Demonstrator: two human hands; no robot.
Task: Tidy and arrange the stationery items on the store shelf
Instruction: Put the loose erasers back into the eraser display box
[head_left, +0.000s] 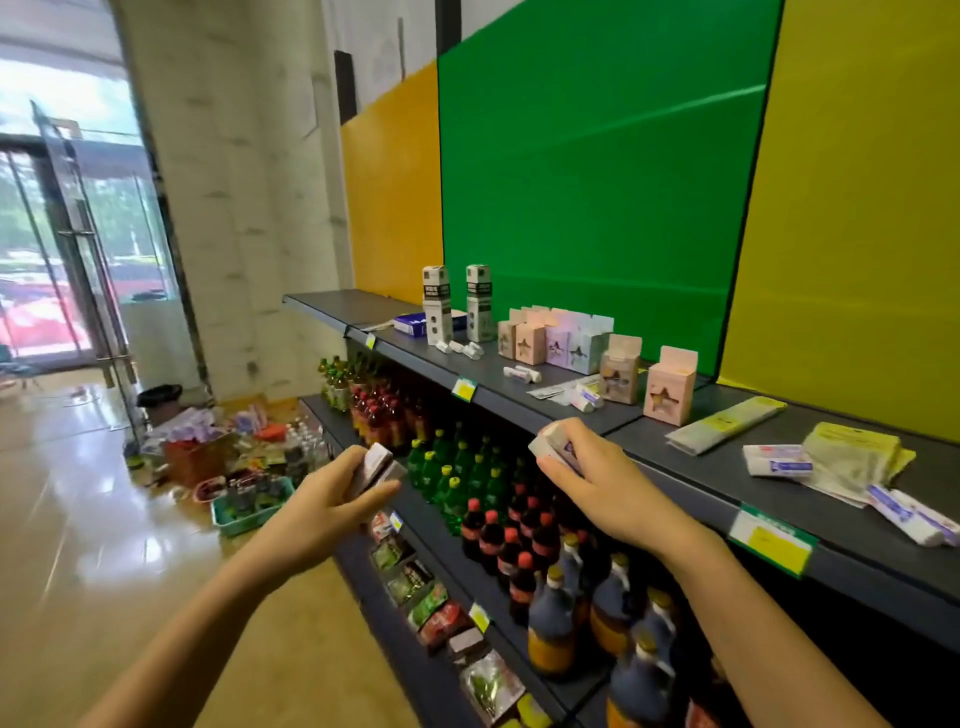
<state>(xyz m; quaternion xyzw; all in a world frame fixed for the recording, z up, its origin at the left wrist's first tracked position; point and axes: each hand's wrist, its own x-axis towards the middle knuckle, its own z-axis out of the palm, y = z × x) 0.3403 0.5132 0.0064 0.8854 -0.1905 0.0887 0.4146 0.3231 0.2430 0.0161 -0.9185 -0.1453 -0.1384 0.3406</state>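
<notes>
Progress looked partial: on the top shelf, star-window boxes stood grouped, while white packs lay scattered toward your right. Your left hand curled its fingers round small boxes, perhaps two; your right hand pinched one more pack just above the shelf edge.

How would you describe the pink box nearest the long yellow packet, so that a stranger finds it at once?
Look at the top shelf, in front of the green panel. A line of small boxes with star-shaped windows runs along it toward the right. The pink box is the last one on the right, with its top flap raised; beside it stands a brown box.
</notes>
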